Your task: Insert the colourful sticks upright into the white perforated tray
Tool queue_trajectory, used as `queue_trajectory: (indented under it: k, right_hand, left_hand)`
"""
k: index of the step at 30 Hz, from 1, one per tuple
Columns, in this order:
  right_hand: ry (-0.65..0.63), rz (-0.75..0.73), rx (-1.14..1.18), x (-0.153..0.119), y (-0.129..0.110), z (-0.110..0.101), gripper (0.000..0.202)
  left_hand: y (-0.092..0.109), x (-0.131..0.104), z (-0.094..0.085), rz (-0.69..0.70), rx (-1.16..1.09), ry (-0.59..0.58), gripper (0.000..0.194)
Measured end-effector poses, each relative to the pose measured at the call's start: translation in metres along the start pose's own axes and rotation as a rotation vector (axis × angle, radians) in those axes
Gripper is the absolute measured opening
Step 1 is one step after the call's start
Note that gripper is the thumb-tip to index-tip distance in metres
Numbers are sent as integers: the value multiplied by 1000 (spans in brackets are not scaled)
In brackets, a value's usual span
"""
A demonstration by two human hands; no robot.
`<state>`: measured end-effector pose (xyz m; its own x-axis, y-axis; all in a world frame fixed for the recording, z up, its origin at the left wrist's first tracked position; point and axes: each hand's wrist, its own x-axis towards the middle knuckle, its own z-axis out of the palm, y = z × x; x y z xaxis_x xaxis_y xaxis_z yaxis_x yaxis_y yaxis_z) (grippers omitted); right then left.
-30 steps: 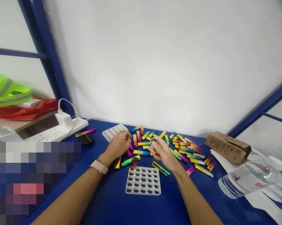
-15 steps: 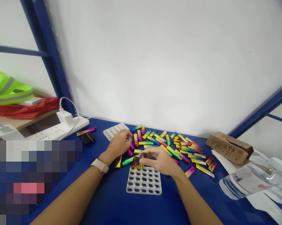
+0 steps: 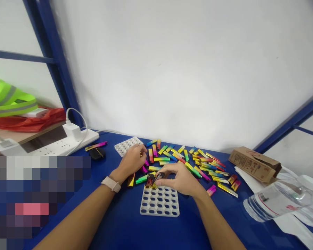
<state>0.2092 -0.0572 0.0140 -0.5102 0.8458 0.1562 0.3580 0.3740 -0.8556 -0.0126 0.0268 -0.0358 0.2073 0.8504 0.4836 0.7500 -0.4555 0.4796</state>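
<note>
My right hand (image 3: 181, 178) pinches a shiny lighter (image 3: 160, 176) with a black top between thumb and fingers. It is tilted over the far left corner of the white plastic tray of holes (image 3: 159, 201). Beside it, a second black-topped lighter (image 3: 150, 177) stands in the tray's far row. My left hand (image 3: 134, 158) is closed at the left edge of the pile of metallic rainbow lighters (image 3: 172, 155); a gold glint shows at its fingers, but what they hold is mostly hidden. Behind that hand lies another white holed tray (image 3: 126, 146).
Left are a white power strip (image 3: 57, 146) with a plugged-in charger, a black pouch-like item (image 3: 97, 153) and one lighter (image 3: 96, 146). A cardboard box (image 3: 254, 163), a clear plastic bottle (image 3: 278, 201) and white sheets lie right. A white wall (image 3: 172, 69) stands behind the blue table.
The lighter in my right hand has tipped further over and moved slightly, with the hand shifting a little to the right. My left hand has hardly moved.
</note>
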Motion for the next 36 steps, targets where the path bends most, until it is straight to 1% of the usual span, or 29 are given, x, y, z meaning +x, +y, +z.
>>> queue_trajectory:
  k: [4, 9, 12, 15, 16, 17, 18, 19, 20, 22, 23, 25, 28, 30, 33, 36]
  right_hand:
    - [1, -8, -48, 0, 0, -2, 16]
    - [1, -39, -129, 0, 0, 3, 19]
    - [-15, -37, -162, -1, -1, 2, 28]
    - [-90, 30, -149, -3, 0, -7, 43]
    - [-114, 54, -142, -4, 1, -11, 45]
    - [-129, 68, -143, -5, 4, -15, 42]
    - [-108, 68, -167, -5, 7, -18, 34]
    - [-62, 62, -221, -5, 11, -20, 25]
    - [-1, 53, -299, -4, 16, -20, 21]
    - [103, 32, -468, -2, 24, -17, 21]
    - [120, 26, -538, -1, 27, -15, 21]
    - [108, 25, -634, 1, 32, -10, 22]
    - [66, 34, -685, 2, 35, -5, 23]
    - [55, 35, -685, 2, 35, -3, 24]
    - [52, 26, -673, 2, 35, -2, 16]
    - [84, -6, -620, 2, 35, -1, 11]
  left_hand:
    - [0, 0, 0, 6, 7, -5, 15]
    - [-1, 0, 1, 6, 13, -8, 15]
    - [-1, 0, 1, 4, 12, -12, 15]
    - [-1, 1, 1, 0, 13, -8, 15]
    - [-1, 1, 1, 0, 12, -8, 15]
    - [-1, 1, 1, -2, 12, -9, 15]
    - [-1, 0, 0, -5, 9, -11, 15]
    - [0, 0, 0, -8, 7, -15, 15]
    - [0, 0, 0, -10, 3, -17, 15]
    - [1, 0, 0, -11, -2, -17, 15]
    - [1, 0, 0, -10, -4, -15, 15]
    - [1, 0, 0, -8, -4, -8, 15]
    - [1, 0, 0, -9, -5, -6, 14]
    - [1, 0, 0, -9, -5, -7, 15]
    - [1, -1, 0, -7, -2, -10, 15]
    - [1, -1, 0, -4, -2, -9, 15]
